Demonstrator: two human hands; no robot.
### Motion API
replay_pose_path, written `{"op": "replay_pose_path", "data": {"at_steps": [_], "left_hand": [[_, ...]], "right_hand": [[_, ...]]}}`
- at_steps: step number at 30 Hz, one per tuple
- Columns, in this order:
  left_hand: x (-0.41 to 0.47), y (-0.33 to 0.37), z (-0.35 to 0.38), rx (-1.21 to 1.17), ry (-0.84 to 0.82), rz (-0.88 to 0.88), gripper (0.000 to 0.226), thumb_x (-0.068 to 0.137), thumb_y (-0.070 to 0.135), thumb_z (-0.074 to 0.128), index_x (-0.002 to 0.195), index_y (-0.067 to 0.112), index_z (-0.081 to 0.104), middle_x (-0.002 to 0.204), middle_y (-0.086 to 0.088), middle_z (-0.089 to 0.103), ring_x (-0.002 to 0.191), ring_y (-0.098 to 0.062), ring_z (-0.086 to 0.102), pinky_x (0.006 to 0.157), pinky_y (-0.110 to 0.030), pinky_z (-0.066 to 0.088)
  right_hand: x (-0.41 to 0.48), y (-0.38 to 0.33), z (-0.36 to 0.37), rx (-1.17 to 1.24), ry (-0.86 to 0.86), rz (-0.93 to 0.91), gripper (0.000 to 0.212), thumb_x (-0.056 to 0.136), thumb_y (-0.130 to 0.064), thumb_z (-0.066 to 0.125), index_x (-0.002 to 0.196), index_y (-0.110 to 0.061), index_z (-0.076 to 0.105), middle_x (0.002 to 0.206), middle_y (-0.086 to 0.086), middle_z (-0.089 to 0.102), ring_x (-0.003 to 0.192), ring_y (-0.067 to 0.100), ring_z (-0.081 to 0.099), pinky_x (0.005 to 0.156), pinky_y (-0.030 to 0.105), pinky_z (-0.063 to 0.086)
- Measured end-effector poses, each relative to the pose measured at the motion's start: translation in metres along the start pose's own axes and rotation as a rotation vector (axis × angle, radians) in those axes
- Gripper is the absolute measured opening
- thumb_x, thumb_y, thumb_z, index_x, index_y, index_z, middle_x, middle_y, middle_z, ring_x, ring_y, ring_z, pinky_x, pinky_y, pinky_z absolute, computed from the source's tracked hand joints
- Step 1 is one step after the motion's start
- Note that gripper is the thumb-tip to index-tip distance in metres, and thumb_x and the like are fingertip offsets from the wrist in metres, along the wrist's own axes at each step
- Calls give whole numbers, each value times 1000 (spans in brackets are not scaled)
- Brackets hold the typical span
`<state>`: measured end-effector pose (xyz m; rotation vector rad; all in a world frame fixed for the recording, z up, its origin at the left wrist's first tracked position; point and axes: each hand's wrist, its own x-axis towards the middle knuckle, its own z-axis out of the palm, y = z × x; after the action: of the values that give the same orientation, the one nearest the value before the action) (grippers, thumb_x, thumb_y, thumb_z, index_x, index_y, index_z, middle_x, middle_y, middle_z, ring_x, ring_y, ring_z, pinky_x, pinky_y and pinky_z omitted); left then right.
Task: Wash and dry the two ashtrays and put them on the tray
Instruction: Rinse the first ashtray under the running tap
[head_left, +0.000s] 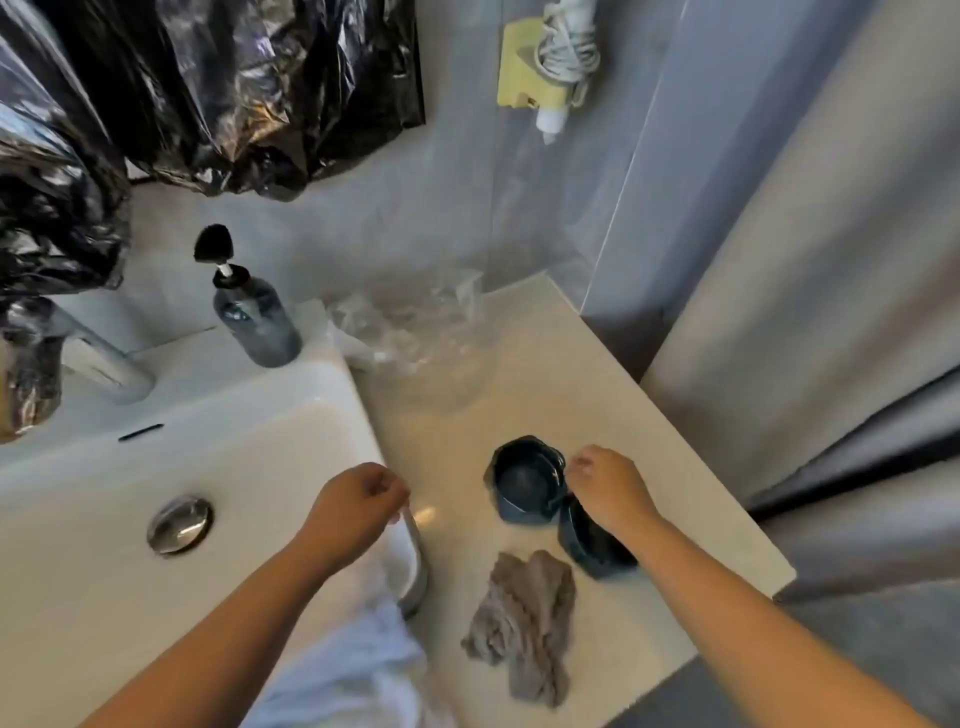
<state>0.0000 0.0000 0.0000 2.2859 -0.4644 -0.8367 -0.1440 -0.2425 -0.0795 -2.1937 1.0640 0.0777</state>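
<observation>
Two dark blue ashtrays stand side by side on the beige counter (597, 374), right of the sink. The farther ashtray (524, 480) is upright and fully in view. The nearer ashtray (592, 545) is partly hidden under my right wrist. My right hand (608, 486) hovers between them with loosely curled fingers close to the farther one's rim, holding nothing that I can see. My left hand (358, 504) hangs over the sink's right edge, fingers loosely curled and empty. A crumpled grey cloth (524, 618) lies on the counter in front of the ashtrays.
The white sink (104, 519) with a metal drain plug (179, 522) fills the left. A soap pump bottle (254, 317) and faucet (98, 353) stand behind it. A clear plastic item (410, 332) lies at the counter's back. A metal rail (415, 561) edges the sink; black bags (208, 93) hang above.
</observation>
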Motion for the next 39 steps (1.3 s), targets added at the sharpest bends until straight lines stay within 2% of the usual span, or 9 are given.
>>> {"op": "replay_pose_path", "data": {"at_steps": [8,11,15,18,23,26,31,35,39], "left_hand": [[8,-12,5,-87,41,-51,16,90,21,59,80,16,70,75,0,75,75,-13,71,85,-45,54],[9,-12,5,-91,34,-57,15,90,22,58,82,17,70,76,0,74,77,-14,70,86,-45,54],[5,-10,5,-90,33,-40,15,91,23,57,84,19,69,77,1,74,79,-15,69,85,-44,55],[1,-9,5,-114,21,-38,16,92,25,56,85,19,68,79,1,74,80,-14,69,85,-43,55],[-8,-4,2,-230,-12,-43,29,94,37,53,92,12,67,89,-2,73,85,-16,69,86,-39,56],[-16,0,-8,-449,-38,-121,39,92,48,52,102,12,65,95,-5,73,86,-21,71,83,-36,58],[-38,-7,-34,-626,-60,-118,65,72,67,63,110,15,65,104,-9,70,90,-25,72,76,-36,60],[-51,-22,-43,-576,81,-95,34,86,38,66,110,15,64,98,-11,72,87,-25,71,72,-40,61],[-58,-41,-51,-656,208,-110,20,94,25,57,103,12,69,88,-11,72,78,-24,71,65,-37,61]], "right_hand": [[48,-5,17,-407,-131,-80,23,99,-30,45,93,-11,55,99,10,65,87,28,59,65,30,38],[58,-8,14,-399,-194,-101,18,98,-23,46,92,-9,56,99,12,64,80,24,53,67,30,38],[56,-11,10,-367,-217,-92,22,97,-17,48,78,-7,53,70,4,51,71,24,51,51,27,32],[45,-21,1,-291,-193,-96,30,96,-16,50,67,-7,51,61,3,47,60,20,49,47,24,31],[13,-65,-27,-168,-209,-144,32,95,-17,52,80,9,61,75,21,64,69,29,68,58,38,49],[-13,-98,-37,-139,-229,-201,30,95,-18,54,83,9,61,78,21,68,64,21,72,58,39,54],[-50,-146,-24,-178,-222,-308,30,94,-18,53,79,8,57,82,26,67,74,35,70,53,36,45],[-71,-174,-10,-183,-252,-396,32,96,-21,51,68,-5,53,75,18,64,73,32,69,61,41,53],[-80,-186,-4,-79,-281,-452,38,96,-41,51,94,-6,67,82,12,68,72,28,68,71,45,55]]}}
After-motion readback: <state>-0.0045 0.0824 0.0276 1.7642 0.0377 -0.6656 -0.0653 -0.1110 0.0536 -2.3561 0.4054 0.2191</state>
